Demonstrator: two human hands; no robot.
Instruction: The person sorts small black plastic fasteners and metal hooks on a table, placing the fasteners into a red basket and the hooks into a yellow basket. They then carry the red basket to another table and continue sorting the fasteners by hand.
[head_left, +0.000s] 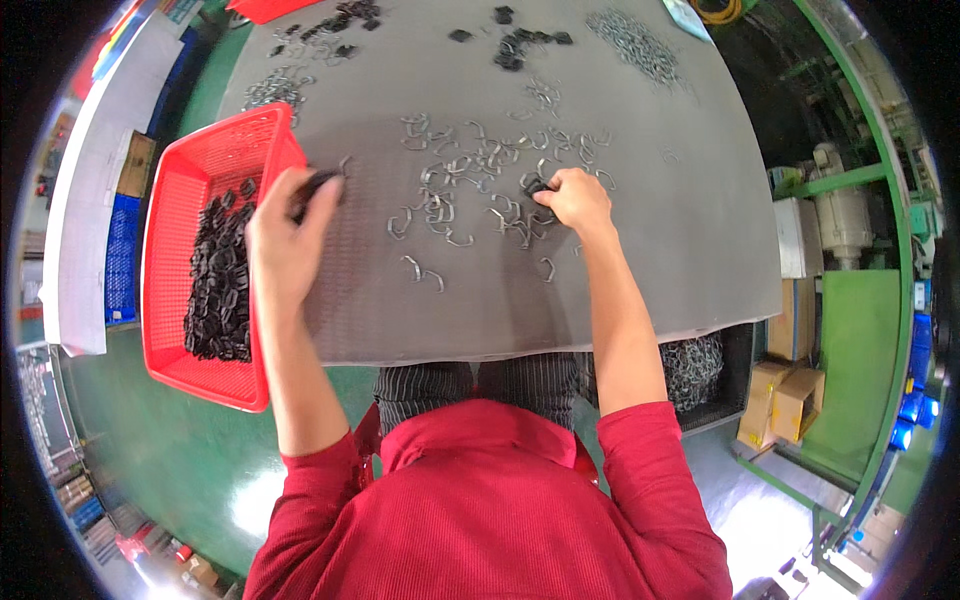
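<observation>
My left hand [285,235], blurred by motion, is closed around a small dark piece [318,184] beside the red basket's inner edge; a thin metal hook seems to stick out of it. Over the middle of the table my right hand [580,203] pinches a small black piece [533,185], its fingertips among bent metal hooks. These silvery C-shaped hooks [437,208] lie loosely scattered between and ahead of my hands. At my left, the red plastic basket [163,250] holds a heap of small black parts [218,285].
The grey table [700,230] has more piles at its far side: black parts [512,50], small metal pieces [635,45] and hooks [278,88]. Below its right front edge is a dark crate [738,385] of metal hooks. Cardboard boxes [797,402] and a green frame [850,180] stand at the right.
</observation>
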